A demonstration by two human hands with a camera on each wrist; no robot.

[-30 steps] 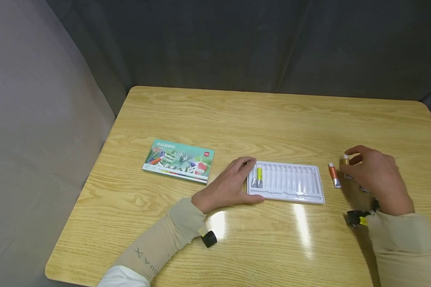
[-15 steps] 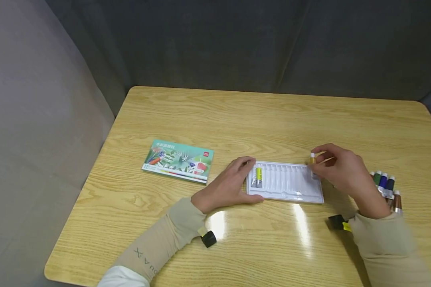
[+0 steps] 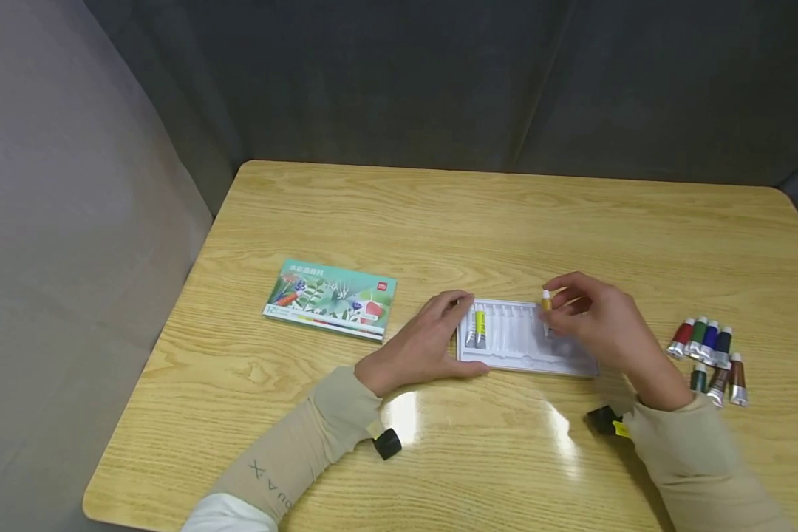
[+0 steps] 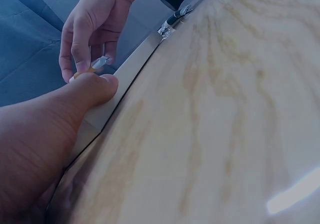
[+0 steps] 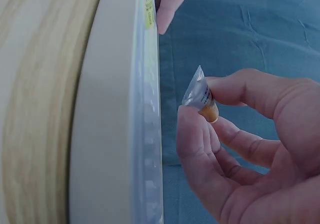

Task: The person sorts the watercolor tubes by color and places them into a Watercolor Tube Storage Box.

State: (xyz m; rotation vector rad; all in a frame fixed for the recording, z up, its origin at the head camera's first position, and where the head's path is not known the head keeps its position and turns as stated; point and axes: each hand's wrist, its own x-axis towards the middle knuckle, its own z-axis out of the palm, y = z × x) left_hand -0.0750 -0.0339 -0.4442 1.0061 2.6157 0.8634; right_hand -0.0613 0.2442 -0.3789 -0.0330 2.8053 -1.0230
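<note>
My left hand grips the left end of a white plastic tray, fingers at its far corner and thumb along the front edge. A yellow-labelled paint tube and a whitish one lie in its leftmost slots. Between thumb and index finger, my right hand pinches an ochre paint tube with a white cap, above the tray's right half. In the right wrist view, the tube's crimped silver end points out of the pinch, apart from the tray.
A green illustrated paint box lies flat to the left of the tray. Several paint tubes in red, green, blue and brown lie grouped on the wooden table at the right. Dark cloth hangs behind the table.
My right hand has picked up the ochre tube from the right and carried it left over the tray. The orange-red tube's spot is now behind that hand. The left hand keeps still.
</note>
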